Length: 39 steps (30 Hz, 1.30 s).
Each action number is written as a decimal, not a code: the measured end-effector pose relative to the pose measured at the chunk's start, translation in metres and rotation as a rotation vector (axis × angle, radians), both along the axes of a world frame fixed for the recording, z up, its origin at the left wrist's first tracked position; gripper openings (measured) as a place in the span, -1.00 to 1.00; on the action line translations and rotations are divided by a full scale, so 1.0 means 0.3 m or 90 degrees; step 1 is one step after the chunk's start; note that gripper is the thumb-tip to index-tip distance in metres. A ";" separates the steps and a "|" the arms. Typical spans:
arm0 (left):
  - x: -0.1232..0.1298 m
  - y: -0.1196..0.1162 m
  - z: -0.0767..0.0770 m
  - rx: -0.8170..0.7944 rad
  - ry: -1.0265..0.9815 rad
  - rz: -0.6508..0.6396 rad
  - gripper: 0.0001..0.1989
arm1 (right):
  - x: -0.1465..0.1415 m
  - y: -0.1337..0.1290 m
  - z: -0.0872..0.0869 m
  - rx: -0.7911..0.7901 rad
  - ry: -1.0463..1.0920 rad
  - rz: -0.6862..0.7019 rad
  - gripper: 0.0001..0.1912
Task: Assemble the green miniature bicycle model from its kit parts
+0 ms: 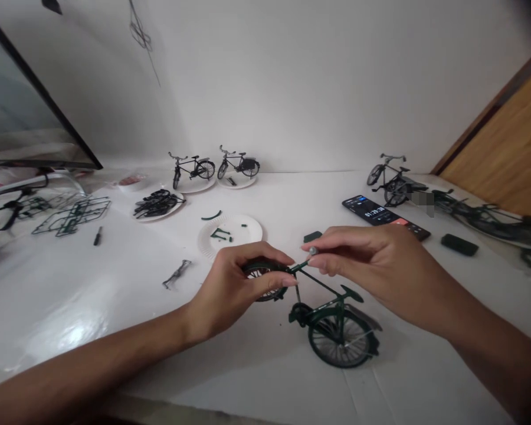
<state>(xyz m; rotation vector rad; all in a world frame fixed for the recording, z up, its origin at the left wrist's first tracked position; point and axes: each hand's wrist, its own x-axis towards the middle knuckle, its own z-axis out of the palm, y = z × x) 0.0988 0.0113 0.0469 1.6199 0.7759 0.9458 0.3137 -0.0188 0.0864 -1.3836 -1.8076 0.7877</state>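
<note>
A dark green model bicycle [321, 277] leans across the near side of the table, its spoked wheel [343, 339] with a grey mudguard towards me. My left hand [230, 286] is closed around the far end of the frame, thumb and fingers over the other wheel [268, 268], which they partly hide. Between thumb and forefinger, my right hand [376, 265] pinches a small silvery round part [312, 251] at the tip of a short green bar. Whether that part is fixed to the bar I cannot tell.
White paper plates [257, 227] carry green bits and black pieces [157, 203]. Two finished-looking model bicycles [194, 168] stand at the back, another [392, 180] at right. A phone [371, 212], green frames [73, 215], a screwdriver [98, 236] and a grey wire part [177, 274] lie around.
</note>
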 end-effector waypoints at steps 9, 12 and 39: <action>-0.006 0.012 0.024 -0.094 0.022 0.056 -0.72 | -0.021 0.011 -0.027 -0.121 0.122 0.006 -0.79; -0.005 0.008 0.029 -0.149 -0.039 -0.034 -0.73 | -0.033 0.020 -0.069 -0.178 0.171 0.026 -0.81; -0.124 -0.006 -0.002 0.183 0.498 -0.216 -0.44 | -0.036 0.016 -0.154 -0.200 0.011 0.042 -0.71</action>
